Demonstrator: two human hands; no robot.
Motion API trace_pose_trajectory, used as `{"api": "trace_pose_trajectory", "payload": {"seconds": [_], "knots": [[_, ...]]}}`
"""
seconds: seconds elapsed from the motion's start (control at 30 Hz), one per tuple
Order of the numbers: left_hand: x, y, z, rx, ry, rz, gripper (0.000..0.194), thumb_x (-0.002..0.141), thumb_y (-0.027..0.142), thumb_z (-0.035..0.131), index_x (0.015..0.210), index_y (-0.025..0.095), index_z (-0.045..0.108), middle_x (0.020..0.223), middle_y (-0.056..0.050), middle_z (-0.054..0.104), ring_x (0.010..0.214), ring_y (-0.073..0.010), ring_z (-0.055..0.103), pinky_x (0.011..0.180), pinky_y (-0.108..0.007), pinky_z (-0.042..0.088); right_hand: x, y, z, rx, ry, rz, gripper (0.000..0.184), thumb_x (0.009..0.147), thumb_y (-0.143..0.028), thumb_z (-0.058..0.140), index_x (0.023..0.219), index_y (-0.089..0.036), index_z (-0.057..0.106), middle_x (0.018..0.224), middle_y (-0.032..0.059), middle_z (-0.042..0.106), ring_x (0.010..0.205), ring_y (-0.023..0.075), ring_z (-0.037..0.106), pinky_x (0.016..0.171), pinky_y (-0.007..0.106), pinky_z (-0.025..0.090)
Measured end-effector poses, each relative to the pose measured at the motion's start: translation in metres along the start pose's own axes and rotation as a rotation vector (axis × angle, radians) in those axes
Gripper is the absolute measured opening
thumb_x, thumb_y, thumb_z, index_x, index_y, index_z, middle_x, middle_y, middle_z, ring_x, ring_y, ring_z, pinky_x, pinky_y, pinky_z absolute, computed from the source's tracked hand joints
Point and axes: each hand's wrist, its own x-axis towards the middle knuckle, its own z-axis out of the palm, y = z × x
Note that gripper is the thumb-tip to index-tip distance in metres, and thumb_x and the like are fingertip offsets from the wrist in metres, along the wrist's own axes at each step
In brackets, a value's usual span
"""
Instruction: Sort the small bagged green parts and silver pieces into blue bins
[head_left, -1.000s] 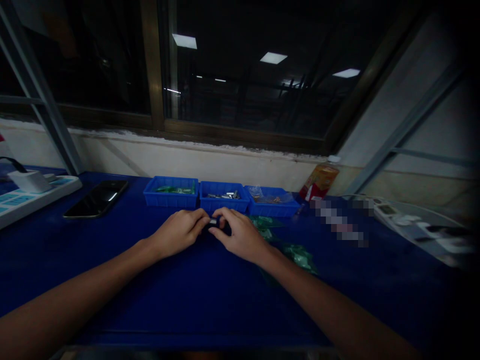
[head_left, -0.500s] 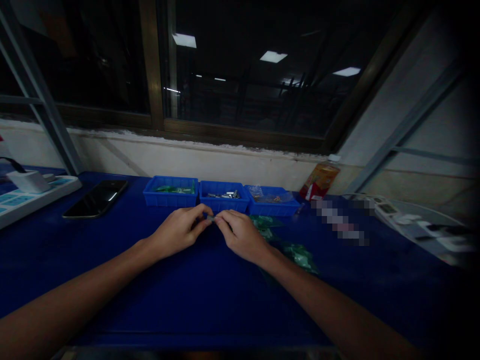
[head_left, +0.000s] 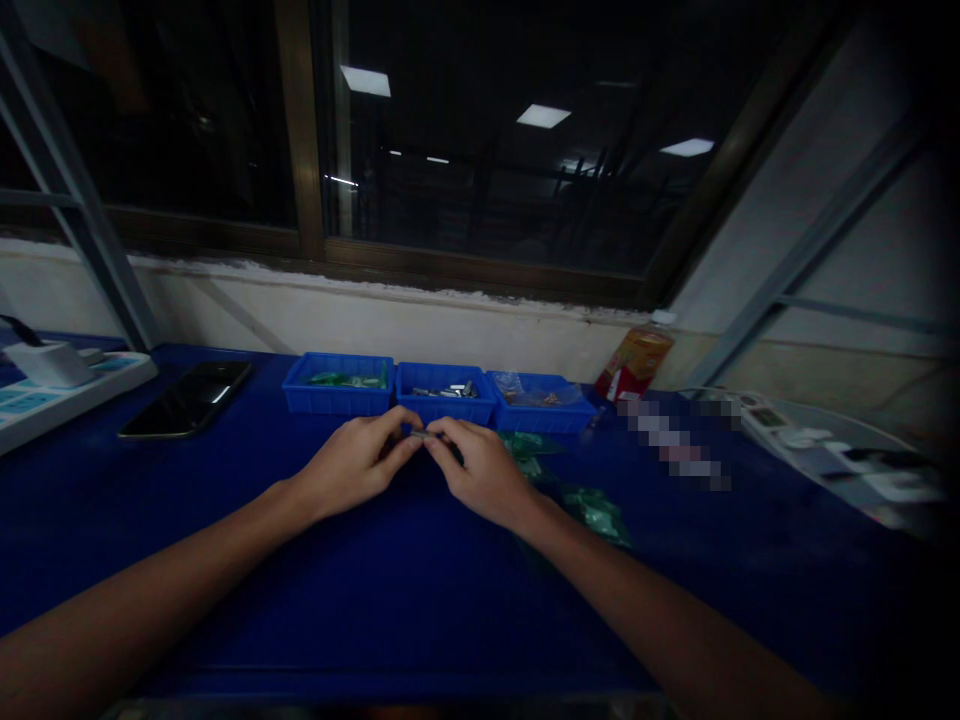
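Note:
Between the fingertips of both hands is a small greyish metal-looking piece, too small and dim to name more exactly. My left hand pinches its left end with thumb and forefinger. From the other side, my right hand pinches it the same way, so the fingertips nearly meet. Just behind the hands stands a blue bin with small shiny metal parts inside. Green plastic packets lie beside and partly behind my right hand and forearm.
Left of the middle bin is a blue bin with green packets; right of it, another holds clear bags. A phone and power strip lie left. A drink bottle and white cabled devices are right.
The fingertips have drawn slightly closer together around the small piece, which shows less and lies flatter. The whole view has shifted very slightly; the bins and packets stay in place.

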Motion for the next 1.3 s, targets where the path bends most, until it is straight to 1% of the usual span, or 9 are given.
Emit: {"api": "trace_pose_trajectory", "payload": {"seconds": [0.17, 0.37, 0.57, 0.63, 0.73, 0.83, 1.0, 1.17, 1.3], "knots": [[-0.0006, -0.0019, 0.0023, 0.019, 0.034, 0.016, 0.020, 0.086, 0.030, 0.043, 0.101, 0.020, 0.052, 0.073, 0.001, 0.059, 0.059, -0.0102, 0.053, 0.052, -0.020, 0.036, 0.0009, -0.0009, -0.0002, -0.021, -0.034, -0.003, 0.027, 0.090, -0.028, 0.034, 0.072, -0.017, 0.053, 0.068, 0.0015, 0.057, 0.066, 0.0116, 0.053, 0.061, 0.024, 0.036], [-0.0002, -0.0015, 0.0004, 0.064, 0.010, -0.011, 0.024, 0.089, 0.032, 0.035, 0.088, 0.018, 0.054, 0.072, -0.001, 0.060, 0.062, -0.0120, 0.055, 0.056, -0.022, 0.037, -0.0008, -0.0022, -0.0013, 0.029, -0.004, 0.029, 0.019, 0.082, -0.032, 0.048, 0.096, -0.019, 0.052, 0.066, -0.0017, 0.054, 0.063, 0.0121, 0.052, 0.059, 0.025, 0.037], [-0.0002, -0.0005, -0.0010, 0.094, -0.025, -0.023, 0.034, 0.091, 0.035, 0.030, 0.073, 0.016, 0.051, 0.065, 0.000, 0.056, 0.059, -0.0117, 0.053, 0.055, -0.023, 0.035, -0.0015, -0.0019, 0.0010, 0.022, -0.008, -0.011, 0.012, 0.082, -0.026, 0.048, 0.090, -0.020, 0.052, 0.070, -0.0003, 0.055, 0.067, 0.0126, 0.053, 0.063, 0.025, 0.039], [-0.0006, 0.0003, -0.0012, 0.068, -0.017, -0.021, 0.031, 0.090, 0.035, 0.031, 0.078, 0.016, 0.053, 0.066, 0.000, 0.056, 0.060, -0.0115, 0.053, 0.056, -0.023, 0.036, -0.0011, -0.0019, 0.0014, 0.024, 0.001, -0.008, 0.013, 0.084, -0.026, 0.045, 0.091, -0.019, 0.053, 0.074, 0.0012, 0.057, 0.070, 0.0128, 0.054, 0.065, 0.025, 0.039], [-0.0008, 0.0006, -0.0002, 0.011, 0.001, -0.004, 0.023, 0.088, 0.034, 0.039, 0.101, 0.018, 0.050, 0.069, 0.002, 0.057, 0.060, -0.0107, 0.053, 0.055, -0.022, 0.037, -0.0001, -0.0022, 0.0006, 0.028, 0.013, 0.006, 0.016, 0.088, -0.026, 0.039, 0.087, -0.018, 0.053, 0.078, 0.0028, 0.059, 0.073, 0.0131, 0.055, 0.066, 0.025, 0.039], [-0.0007, 0.0000, 0.0014, -0.010, 0.032, 0.025, 0.028, 0.084, 0.031, 0.047, 0.110, 0.019, 0.046, 0.071, 0.002, 0.057, 0.059, -0.0099, 0.053, 0.054, -0.022, 0.038, 0.0008, -0.0028, -0.0008, 0.011, 0.010, 0.007, 0.021, 0.089, -0.026, 0.035, 0.078, -0.018, 0.051, 0.071, 0.0019, 0.057, 0.068, 0.0127, 0.053, 0.062, 0.025, 0.037], [-0.0012, 0.0015, 0.0005, 0.020, 0.085, 0.072, 0.021, 0.086, 0.031, 0.044, 0.101, 0.020, 0.054, 0.078, -0.001, 0.061, 0.066, -0.0113, 0.055, 0.057, -0.022, 0.040, 0.0007, -0.0038, -0.0013, 0.009, -0.004, -0.009, 0.028, 0.090, -0.028, 0.031, 0.071, -0.018, 0.050, 0.066, 0.0013, 0.054, 0.064, 0.0121, 0.051, 0.061, 0.025, 0.037], [-0.0015, 0.0029, -0.0009, 0.053, 0.075, 0.019, 0.022, 0.088, 0.032, 0.038, 0.090, 0.018, 0.055, 0.073, -0.001, 0.060, 0.063, -0.0117, 0.054, 0.056, -0.023, 0.037, -0.0012, -0.0046, -0.0020, 0.083, 0.029, 0.013, 0.015, 0.087, -0.029, 0.039, 0.090, -0.019, 0.050, 0.070, 0.0000, 0.056, 0.066, 0.0121, 0.053, 0.063, 0.025, 0.039], [-0.0008, 0.0025, -0.0009, 0.074, 0.046, -0.006, 0.029, 0.090, 0.032, 0.031, 0.074, 0.016, 0.050, 0.063, 0.001, 0.054, 0.057, -0.0107, 0.050, 0.054, -0.022, 0.035, -0.0027, -0.0061, -0.0020, 0.092, 0.029, -0.001, 0.018, 0.081, -0.028, 0.047, 0.097, -0.020, 0.047, 0.069, -0.0011, 0.054, 0.064, 0.0124, 0.053, 0.063, 0.026, 0.040]]}}
